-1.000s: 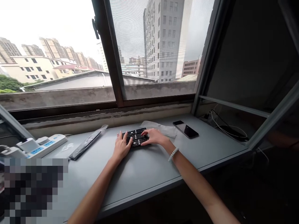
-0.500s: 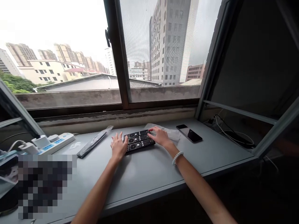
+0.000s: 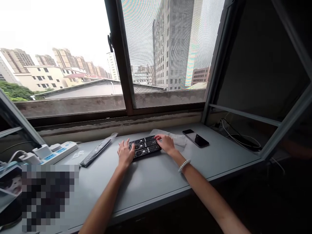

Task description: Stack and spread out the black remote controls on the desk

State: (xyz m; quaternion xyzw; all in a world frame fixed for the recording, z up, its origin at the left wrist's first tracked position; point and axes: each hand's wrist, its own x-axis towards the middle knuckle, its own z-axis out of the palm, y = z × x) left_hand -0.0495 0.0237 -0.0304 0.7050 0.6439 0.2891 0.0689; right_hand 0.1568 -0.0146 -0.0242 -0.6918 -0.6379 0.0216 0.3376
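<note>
Three black remote controls lie flat on the grey desk, side by side in a row with their long edges together. At their left ends rests my left hand, fingers spread and the thumb against the remotes. My right hand, wearing a pale beaded bracelet, is at the right ends. Its thumb and forefinger are bent close together on the end of the far remote. The fingertips of both hands partly cover the remotes' ends. Behind the right hand lies a crumpled clear plastic sleeve.
Another dark remote in a plastic sleeve lies left of my left hand. A black phone lies to the right. A white power strip with plugs stands at the left, near a blurred patch. A window runs along the back.
My right hand's thumb and fingers shift slightly at the remotes' right ends. My left hand stays at the left ends. The camera view has turned a little; the remotes lie much as before.
</note>
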